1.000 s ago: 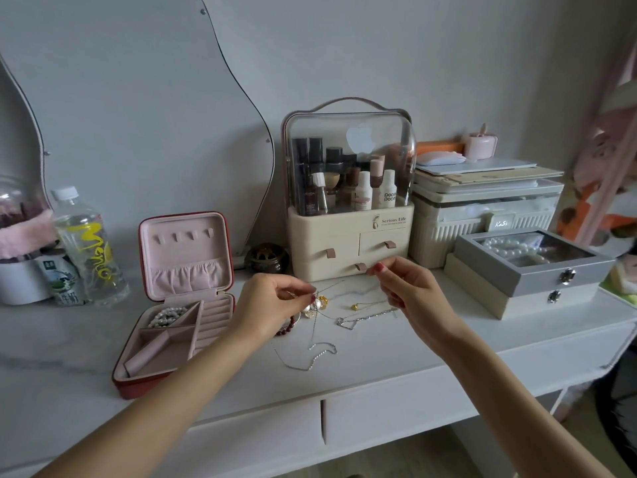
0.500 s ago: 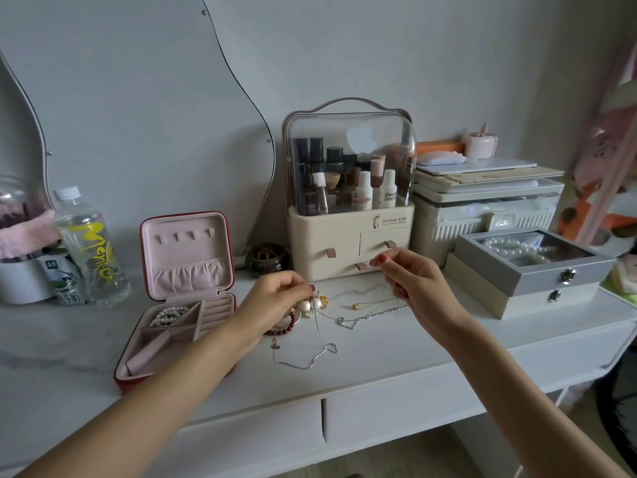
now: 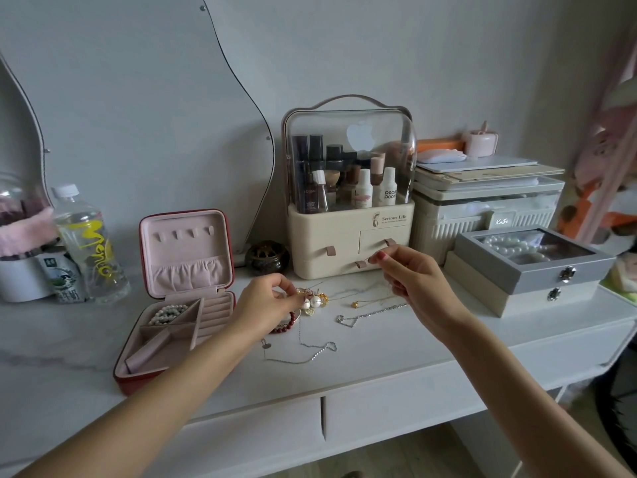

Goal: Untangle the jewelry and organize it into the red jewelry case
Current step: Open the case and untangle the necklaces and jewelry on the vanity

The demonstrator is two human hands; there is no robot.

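Broadly, a white bench [image 3: 396, 360] with a smooth, faintly marbled top and flat drawer fronts below. Behind, a cream plastic cosmetics organizer [image 3: 348, 219] with a clear domed lid, bottles inside and small tabbed drawers underneath. To the right, a grey box [image 3: 537, 267] with a glass lid showing pearls, stacked on a cream box with round metal clasps. At the left, a clear ribbed water bottle [image 3: 91, 246] with yellow lettering.

Left of centre, the red jewelry case [image 3: 179, 298], square with rounded corners, open, lid upright, lined in soft pink with a gathered pocket and divided compartments; a pearl bracelet [image 3: 169, 312] coiled in the rear left compartment.

Between case and organizer, on the bench, the tangled jewelry [image 3: 315, 301]: pearl and gold pieces, a dark red bead bracelet [image 3: 286, 324], thin silver chains [image 3: 365, 313] snaking loosely.

Left hand [image 3: 265, 305] low over the tangle, fingers curled, thumb and fingertips pinching at the pearl cluster. Right hand [image 3: 413, 281] raised just in front of the organizer's drawers, thumb and forefinger pinched together on a very fine chain, barely visible, other fingers loosely bent.
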